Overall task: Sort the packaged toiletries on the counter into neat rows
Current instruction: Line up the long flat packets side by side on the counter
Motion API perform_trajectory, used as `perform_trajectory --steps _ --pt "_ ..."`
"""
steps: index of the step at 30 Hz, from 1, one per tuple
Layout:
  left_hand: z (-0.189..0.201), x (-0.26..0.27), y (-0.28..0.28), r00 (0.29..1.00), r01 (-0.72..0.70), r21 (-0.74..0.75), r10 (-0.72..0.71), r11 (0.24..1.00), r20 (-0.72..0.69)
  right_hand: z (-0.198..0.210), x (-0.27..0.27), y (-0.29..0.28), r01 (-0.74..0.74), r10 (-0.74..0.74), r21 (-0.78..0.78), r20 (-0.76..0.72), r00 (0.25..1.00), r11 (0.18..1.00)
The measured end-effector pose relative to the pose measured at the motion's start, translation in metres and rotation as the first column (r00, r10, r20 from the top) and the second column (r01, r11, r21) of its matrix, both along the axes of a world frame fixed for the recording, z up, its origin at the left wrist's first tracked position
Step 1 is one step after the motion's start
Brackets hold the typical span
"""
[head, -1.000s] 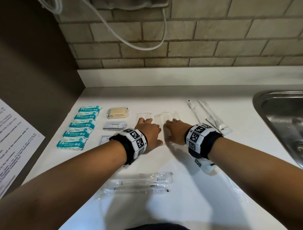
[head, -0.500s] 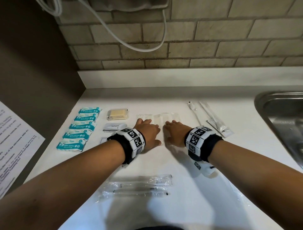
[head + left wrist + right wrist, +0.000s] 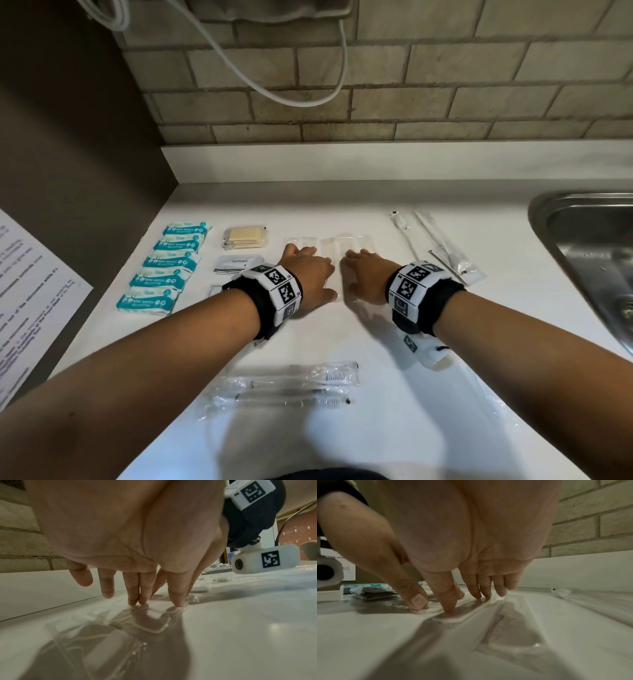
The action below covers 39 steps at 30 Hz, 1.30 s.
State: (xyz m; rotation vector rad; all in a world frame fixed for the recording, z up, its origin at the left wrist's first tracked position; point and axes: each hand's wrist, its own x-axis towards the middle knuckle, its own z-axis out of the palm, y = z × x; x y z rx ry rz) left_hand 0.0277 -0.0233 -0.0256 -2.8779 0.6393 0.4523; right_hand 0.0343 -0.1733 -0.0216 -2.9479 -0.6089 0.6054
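Observation:
Clear flat packets [image 3: 334,245] lie side by side on the white counter [image 3: 411,428], partly under both hands. My left hand [image 3: 308,274] rests on them, its straight fingertips [image 3: 178,603] pressing a clear packet [image 3: 150,622]. My right hand [image 3: 364,275] presses the neighbouring packet [image 3: 510,622] with fingertips [image 3: 449,609] down. A column of teal-and-white packs [image 3: 164,270] lines the left. Beside it lie a yellow packet [image 3: 245,237] and a toothpaste sachet [image 3: 239,263]. Wrapped toothbrushes [image 3: 287,387] lie near the front edge.
Long thin wrapped items [image 3: 438,246] lie at the right rear. A steel sink [image 3: 592,253] opens at the far right. A brick wall with a white cable [image 3: 291,96] rises behind. A printed sheet [image 3: 27,291] hangs on the dark side wall at left.

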Motion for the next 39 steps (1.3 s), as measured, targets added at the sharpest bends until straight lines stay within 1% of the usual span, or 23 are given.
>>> perform_trajectory --steps 5,8,11,14,19,24,39 --pt "0.002 0.000 -0.005 0.999 0.034 -0.050 -0.033 0.998 0.028 0.006 0.000 -0.016 0.095 -0.095 0.020 0.022 0.995 0.995" --pt "0.003 -0.001 -0.016 0.998 0.064 -0.091 -0.061 0.994 0.027 0.007 -0.001 -0.028 0.115 -0.115 -0.024 0.010 0.993 0.993" --pt "0.002 -0.001 -0.027 0.996 0.087 -0.059 -0.087 0.994 0.009 0.009 -0.007 -0.035 0.084 -0.084 -0.082 0.013 0.996 0.993" --pt "0.001 -0.002 -0.033 0.997 0.070 -0.011 -0.070 0.997 -0.017 0.008 -0.011 -0.036 0.078 -0.078 -0.122 0.007 0.997 0.989" --pt "0.001 -0.002 -0.036 0.998 0.058 0.012 -0.057 0.998 -0.027 0.007 -0.013 -0.037 0.104 -0.107 -0.092 -0.024 0.994 0.990" --pt "0.001 -0.001 -0.038 0.998 0.050 0.018 -0.050 0.999 -0.024 0.006 -0.011 -0.037 0.108 -0.109 -0.071 -0.007 0.994 0.992" --pt "0.001 0.000 -0.040 0.999 0.045 0.017 -0.045 0.999 -0.019 0.002 -0.010 -0.038 0.121 -0.121 -0.040 -0.018 0.992 0.992"
